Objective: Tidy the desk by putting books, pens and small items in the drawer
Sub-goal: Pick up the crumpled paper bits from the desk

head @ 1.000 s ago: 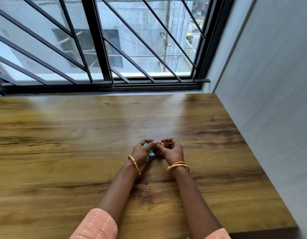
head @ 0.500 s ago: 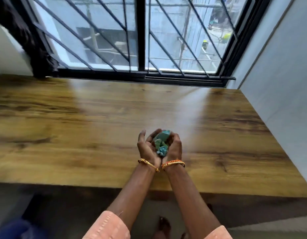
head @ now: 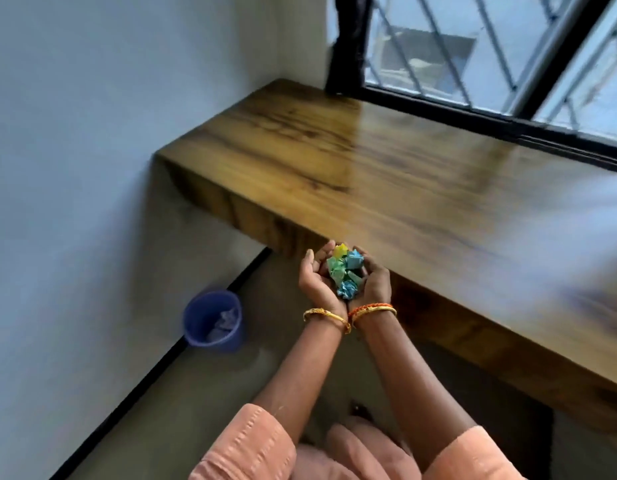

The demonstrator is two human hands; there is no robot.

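Observation:
Several crumpled paper balls (head: 345,271), blue, green and yellow, lie in a small heap between my two palms. My left hand (head: 315,280) and my right hand (head: 375,282) are pressed side by side, palms up, with fingers curled up around the heap. The hands hover just off the front edge of the wooden desk (head: 404,174), near its left end. No drawer, book or pen is in view.
A blue bin (head: 213,320) holding some crumpled paper stands on the floor against the left wall, down and left of my hands. A barred window (head: 490,57) runs along the back of the desk. My knees in peach cloth show at the bottom.
My hands gathered the paper balls on the desk, lifted them cupped and drew back past the front edge. The view swung left, bringing the wall and blue bin into sight.

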